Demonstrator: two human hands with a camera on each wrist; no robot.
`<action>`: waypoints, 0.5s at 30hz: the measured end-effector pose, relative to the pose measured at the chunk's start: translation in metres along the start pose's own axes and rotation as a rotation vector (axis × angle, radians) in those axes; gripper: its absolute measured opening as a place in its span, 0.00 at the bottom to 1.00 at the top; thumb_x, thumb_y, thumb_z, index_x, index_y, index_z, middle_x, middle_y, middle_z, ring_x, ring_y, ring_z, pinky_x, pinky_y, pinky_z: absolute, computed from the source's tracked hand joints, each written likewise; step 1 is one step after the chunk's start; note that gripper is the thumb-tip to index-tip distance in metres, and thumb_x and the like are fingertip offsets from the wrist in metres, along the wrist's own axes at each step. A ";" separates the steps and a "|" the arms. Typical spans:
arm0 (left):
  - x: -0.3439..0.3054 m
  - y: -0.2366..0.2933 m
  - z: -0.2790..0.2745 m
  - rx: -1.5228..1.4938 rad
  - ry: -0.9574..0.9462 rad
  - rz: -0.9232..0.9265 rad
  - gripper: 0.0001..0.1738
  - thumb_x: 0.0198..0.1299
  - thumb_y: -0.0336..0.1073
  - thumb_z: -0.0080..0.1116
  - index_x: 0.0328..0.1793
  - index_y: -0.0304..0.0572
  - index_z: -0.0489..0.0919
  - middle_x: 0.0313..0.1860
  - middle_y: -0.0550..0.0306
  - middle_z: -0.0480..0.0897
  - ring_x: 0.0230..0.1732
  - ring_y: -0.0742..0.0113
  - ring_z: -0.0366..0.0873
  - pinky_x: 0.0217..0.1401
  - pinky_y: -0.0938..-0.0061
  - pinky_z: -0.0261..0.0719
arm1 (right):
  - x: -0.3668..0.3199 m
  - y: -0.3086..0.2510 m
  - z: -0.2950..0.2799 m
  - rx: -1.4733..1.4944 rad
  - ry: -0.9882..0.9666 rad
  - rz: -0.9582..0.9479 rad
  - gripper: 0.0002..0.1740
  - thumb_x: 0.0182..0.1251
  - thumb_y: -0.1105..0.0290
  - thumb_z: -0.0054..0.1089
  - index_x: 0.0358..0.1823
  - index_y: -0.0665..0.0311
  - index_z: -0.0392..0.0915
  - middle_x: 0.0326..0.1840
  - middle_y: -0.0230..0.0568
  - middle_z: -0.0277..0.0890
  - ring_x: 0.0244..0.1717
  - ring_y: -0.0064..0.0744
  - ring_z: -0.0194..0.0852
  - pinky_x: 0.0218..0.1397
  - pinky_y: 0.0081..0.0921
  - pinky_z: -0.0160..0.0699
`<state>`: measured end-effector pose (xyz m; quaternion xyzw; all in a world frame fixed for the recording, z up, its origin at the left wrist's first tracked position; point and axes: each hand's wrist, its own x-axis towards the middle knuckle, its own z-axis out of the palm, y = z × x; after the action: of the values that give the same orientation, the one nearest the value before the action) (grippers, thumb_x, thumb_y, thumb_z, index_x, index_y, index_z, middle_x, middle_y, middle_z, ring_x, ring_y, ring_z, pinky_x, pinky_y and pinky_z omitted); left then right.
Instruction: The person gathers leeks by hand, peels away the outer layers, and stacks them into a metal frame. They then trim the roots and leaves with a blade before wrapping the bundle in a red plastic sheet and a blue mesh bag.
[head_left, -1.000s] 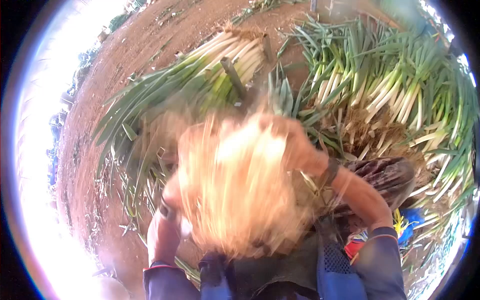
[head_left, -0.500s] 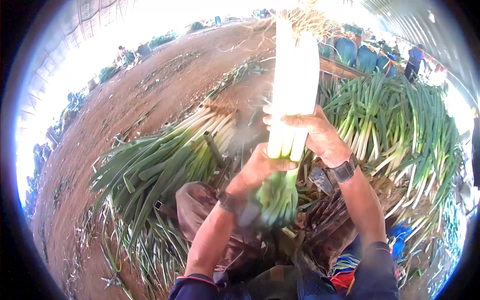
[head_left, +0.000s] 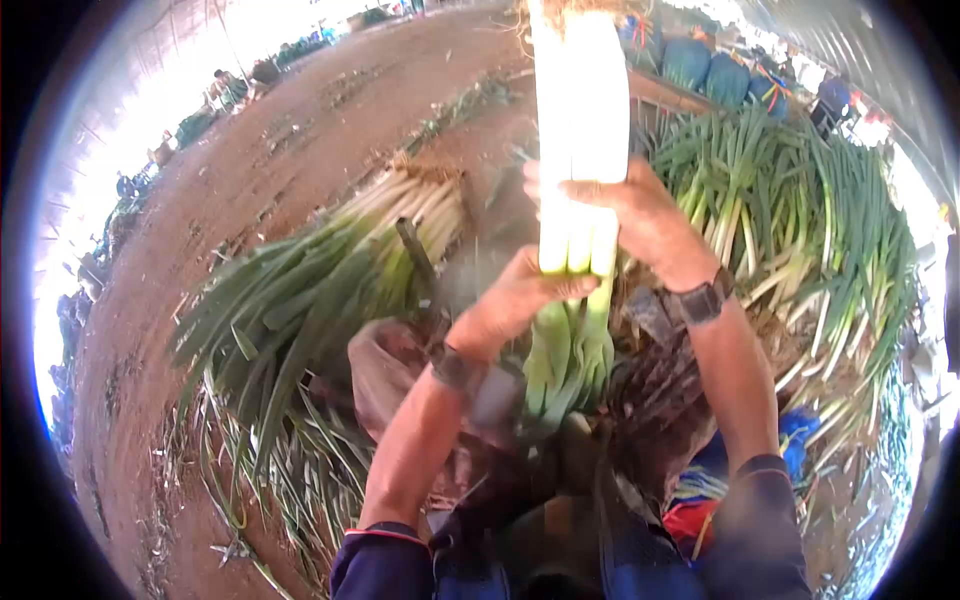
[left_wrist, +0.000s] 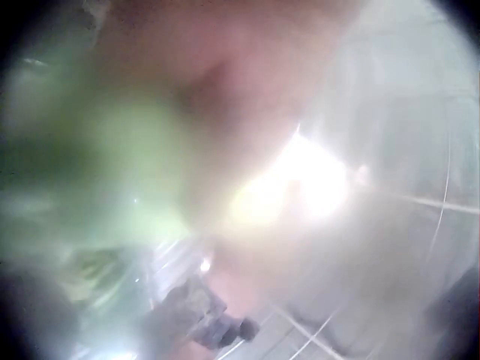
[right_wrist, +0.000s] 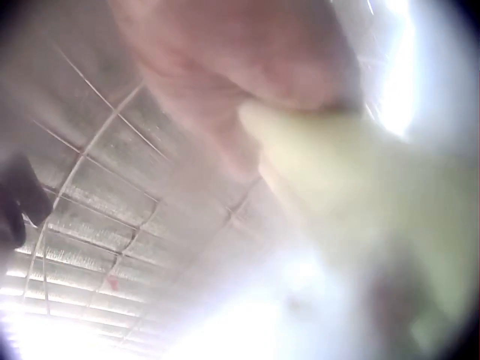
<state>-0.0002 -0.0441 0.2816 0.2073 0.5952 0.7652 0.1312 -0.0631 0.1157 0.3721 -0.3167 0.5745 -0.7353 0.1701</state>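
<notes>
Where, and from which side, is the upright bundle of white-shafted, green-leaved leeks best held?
Likely round the straight white leek shafts, low down, one hand from each side: they stand upright and close together where the right hand grips them; the flat green leek leaves below look looser.

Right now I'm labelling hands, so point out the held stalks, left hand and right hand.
Held stalks (head_left: 580, 236): head view, pale stretch between the hands.
Left hand (head_left: 506, 302): head view, mid-hand.
Right hand (head_left: 657, 222): head view, mid-hand.
</notes>
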 end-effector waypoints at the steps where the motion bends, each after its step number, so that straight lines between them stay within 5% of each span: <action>1: -0.004 0.002 -0.004 0.001 -0.053 -0.005 0.28 0.56 0.40 0.73 0.61 0.38 0.80 0.49 0.55 0.83 0.49 0.61 0.80 0.65 0.60 0.73 | -0.002 0.003 -0.002 0.013 0.012 0.030 0.29 0.59 0.70 0.72 0.60 0.73 0.75 0.60 0.60 0.77 0.60 0.45 0.79 0.62 0.40 0.83; 3: -0.011 0.007 -0.002 -0.107 -0.047 0.005 0.18 0.60 0.36 0.71 0.55 0.38 0.84 0.43 0.65 0.85 0.45 0.76 0.78 0.53 0.76 0.74 | -0.003 -0.006 0.002 0.013 -0.095 0.008 0.28 0.60 0.70 0.71 0.61 0.73 0.75 0.59 0.58 0.78 0.59 0.45 0.81 0.63 0.38 0.82; 5: -0.011 0.011 -0.010 -0.142 -0.105 0.013 0.22 0.59 0.34 0.71 0.59 0.36 0.81 0.47 0.61 0.85 0.46 0.72 0.79 0.56 0.73 0.75 | -0.004 -0.006 0.005 -0.015 -0.129 -0.029 0.28 0.62 0.69 0.69 0.62 0.73 0.74 0.60 0.58 0.78 0.59 0.45 0.81 0.64 0.38 0.82; 7: -0.013 0.025 -0.013 -0.216 -0.226 -0.015 0.43 0.47 0.35 0.76 0.71 0.35 0.71 0.59 0.46 0.81 0.58 0.54 0.79 0.68 0.59 0.72 | -0.006 -0.013 0.017 0.028 -0.162 -0.114 0.27 0.63 0.69 0.66 0.62 0.73 0.74 0.60 0.57 0.78 0.60 0.46 0.80 0.64 0.39 0.82; 12: -0.005 0.025 -0.010 -0.413 -0.512 -0.066 0.46 0.43 0.38 0.78 0.70 0.31 0.70 0.57 0.42 0.81 0.57 0.51 0.80 0.67 0.55 0.75 | -0.004 -0.013 0.026 0.032 -0.213 -0.046 0.26 0.64 0.69 0.64 0.62 0.73 0.74 0.58 0.53 0.80 0.58 0.42 0.81 0.59 0.36 0.86; 13: 0.000 0.019 -0.013 -0.421 -0.509 -0.068 0.46 0.43 0.38 0.78 0.70 0.31 0.70 0.57 0.42 0.81 0.57 0.51 0.80 0.67 0.55 0.75 | 0.000 -0.010 0.021 -0.014 -0.213 -0.069 0.26 0.64 0.69 0.64 0.62 0.73 0.73 0.58 0.52 0.80 0.56 0.41 0.82 0.58 0.35 0.87; 15: 0.007 0.013 -0.016 -0.190 -0.210 0.045 0.47 0.44 0.42 0.79 0.70 0.31 0.70 0.60 0.41 0.79 0.63 0.50 0.77 0.65 0.50 0.76 | 0.007 -0.009 0.017 -0.056 -0.210 -0.084 0.26 0.63 0.69 0.64 0.62 0.72 0.73 0.57 0.52 0.80 0.54 0.40 0.83 0.56 0.34 0.88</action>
<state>-0.0128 -0.0578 0.2918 0.2859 0.4985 0.7949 0.1945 -0.0563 0.1018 0.3849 -0.4206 0.5599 -0.6882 0.1895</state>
